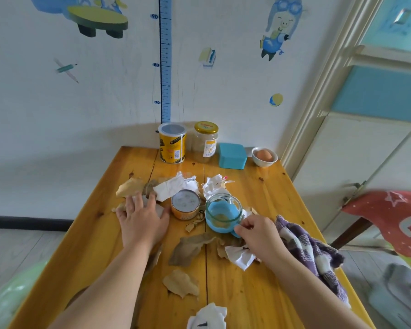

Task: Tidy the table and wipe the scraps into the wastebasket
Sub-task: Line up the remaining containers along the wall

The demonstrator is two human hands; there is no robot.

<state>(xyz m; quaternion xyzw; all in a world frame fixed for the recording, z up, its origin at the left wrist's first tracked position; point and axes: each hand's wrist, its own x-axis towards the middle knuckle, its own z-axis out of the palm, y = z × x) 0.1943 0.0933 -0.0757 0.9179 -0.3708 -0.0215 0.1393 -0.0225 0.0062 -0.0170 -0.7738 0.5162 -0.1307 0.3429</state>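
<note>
On the wooden tabletop (pixel 259 276) many scraps lie spread in the middle: dry brown leaf-like pieces (pixel 190 249), crumpled white papers (pixel 173 187) and one more white paper (pixel 208 315) at the near edge. The left hand (pixel 141 218) lies flat on the scraps at the left side, its fingers (pixel 131 201) spread wide and pressing down on a grey-brown piece; it does not close around anything. The right hand (pixel 259 236) pinches with thumb and first fingers at the near rim of the glass cup (pixel 223 213), which has a blue sleeve and stands just beside the small orange can (pixel 185 205). It seems to have hold of the cup's edge or handle, but the exact contact is hard to see. The checked purple cloth (pixel 311 252) lies bunched at the right edge, just behind that hand. The scraps are surely very light and brittle; the dry pieces may crumble if squeezed, so sweeping them together with a flat palm or the cloth looks better than picking one by one. The papers are soft and can be gathered in a fist. The glass cup is heavier, smooth and fragile; the blue sleeve probably gives the safest place to hold it. The cloth is limp and should be taken by a bunch in its middle. A wastebasket cannot be identified for sure; only a blurred green shape (pixel 12 295) shows at the lower left
</note>
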